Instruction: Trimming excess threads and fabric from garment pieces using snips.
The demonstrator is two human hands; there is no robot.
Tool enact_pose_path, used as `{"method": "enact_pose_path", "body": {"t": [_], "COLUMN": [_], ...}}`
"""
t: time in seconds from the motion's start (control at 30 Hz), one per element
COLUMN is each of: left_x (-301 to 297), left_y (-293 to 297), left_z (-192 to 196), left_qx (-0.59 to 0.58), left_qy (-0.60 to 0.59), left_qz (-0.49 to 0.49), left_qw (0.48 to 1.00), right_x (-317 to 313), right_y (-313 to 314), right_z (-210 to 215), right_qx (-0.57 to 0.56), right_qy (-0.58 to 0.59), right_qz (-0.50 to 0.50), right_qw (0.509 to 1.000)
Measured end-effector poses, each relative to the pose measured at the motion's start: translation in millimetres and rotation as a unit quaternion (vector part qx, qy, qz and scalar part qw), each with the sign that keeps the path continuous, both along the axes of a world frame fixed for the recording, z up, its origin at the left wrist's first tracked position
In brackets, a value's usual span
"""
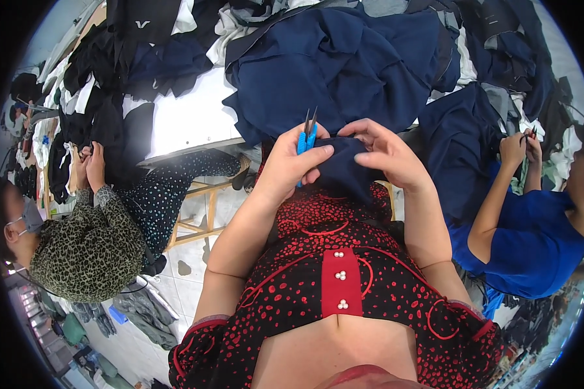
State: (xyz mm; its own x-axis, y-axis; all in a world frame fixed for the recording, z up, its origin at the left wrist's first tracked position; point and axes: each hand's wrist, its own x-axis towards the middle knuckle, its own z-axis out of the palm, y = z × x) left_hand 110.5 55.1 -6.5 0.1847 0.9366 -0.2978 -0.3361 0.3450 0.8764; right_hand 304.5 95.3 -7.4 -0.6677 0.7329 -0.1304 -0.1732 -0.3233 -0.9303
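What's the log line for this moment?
left grip: holds blue-handled pointed metal snips, navy fabric piece; right grip: holds same piece; ahead: navy fabric pile on white tabletop

Blue snips (pixel 301 143) in left fingers (pixel 315 157)

The left hand (pixel 288 161) hides part of the blue-handled snips (pixel 312 137).

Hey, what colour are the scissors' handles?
The handles are bright blue, seen best in the head view.
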Motion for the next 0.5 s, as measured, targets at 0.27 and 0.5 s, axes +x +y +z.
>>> {"method": "enact_pose_path", "body": {"t": [0.27, 0.5], "left_x": [-16, -16], "left_y": [2, 1], "left_z": [2, 5], "left_qx": [0.039, 0.057], "left_qy": [-0.019, 0.034], "left_qz": [-0.035, -0.05], "left_qw": [0.998, 0.997], "right_x": [6, -4], "right_y": [3, -1], "right_z": [1, 5], "right_qx": [0.023, 0.011], "right_qy": [-0.068, -0.09], "right_qz": [0.08, 0.081], "right_qw": [0.994, 0.993]}}
